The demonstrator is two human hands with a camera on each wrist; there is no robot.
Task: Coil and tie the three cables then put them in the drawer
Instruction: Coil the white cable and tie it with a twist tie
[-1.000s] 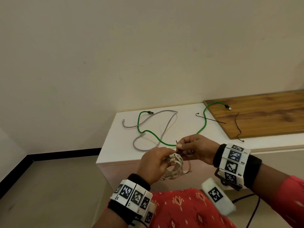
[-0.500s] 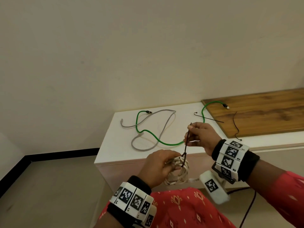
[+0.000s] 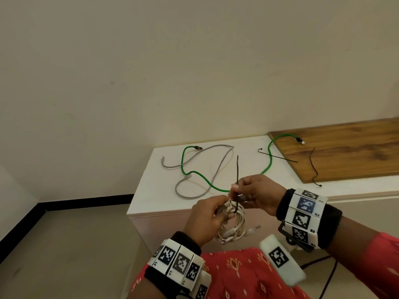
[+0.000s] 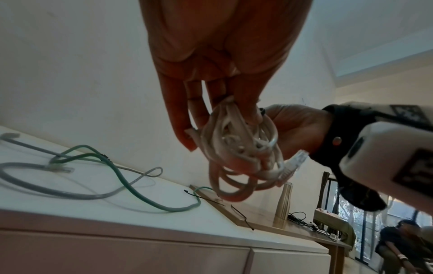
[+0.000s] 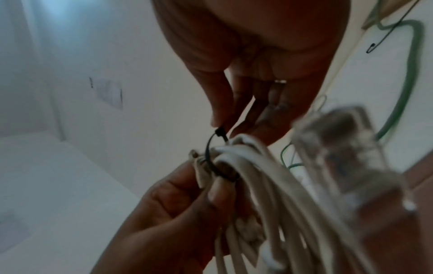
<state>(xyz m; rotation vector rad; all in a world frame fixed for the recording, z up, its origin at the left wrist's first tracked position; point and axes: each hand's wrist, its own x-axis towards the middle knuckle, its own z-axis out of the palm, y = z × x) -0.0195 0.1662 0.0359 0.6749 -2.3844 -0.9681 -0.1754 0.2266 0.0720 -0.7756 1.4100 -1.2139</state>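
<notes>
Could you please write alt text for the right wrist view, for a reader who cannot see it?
The right hand pinches the head of a black cable tie looped around a coiled white cable, which the left hand holds from below. A green cable lies blurred on the white surface behind.

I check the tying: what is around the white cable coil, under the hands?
A black zip tie loops the white cable coil. The right hand pinches it; the left hand covers the coil's far side.
</notes>
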